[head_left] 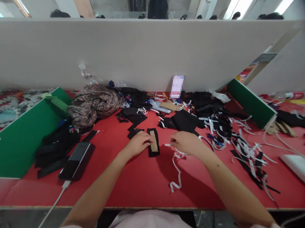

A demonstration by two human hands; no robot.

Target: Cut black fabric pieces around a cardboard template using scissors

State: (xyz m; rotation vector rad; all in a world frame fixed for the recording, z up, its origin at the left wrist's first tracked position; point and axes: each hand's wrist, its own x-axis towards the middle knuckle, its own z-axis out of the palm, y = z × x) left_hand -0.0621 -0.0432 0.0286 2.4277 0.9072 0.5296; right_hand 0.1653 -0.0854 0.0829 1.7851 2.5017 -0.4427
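Observation:
A black fabric piece (154, 154) lies on the red table in front of me, with a tan cardboard strip (154, 141) on top. My left hand (139, 144) rests beside them, fingers extended and fingertips on their left edge. To the right, my right hand (184, 143) is closed in a pinch on a narrow white tape (167, 145); its short end sticks out toward the cardboard. More white tape (177, 172) trails from below that hand down the table in a crinkled line. The right thumb is partly hidden.
A phone (76, 161) on a cable lies at left, by dark fabric pieces (53, 146). Behind are a patterned cloth (95, 105), a bottle (86, 76) and a propped phone (177, 86). Black and white scraps (248, 156) cover the right side. Green dividers (255, 104) flank the space.

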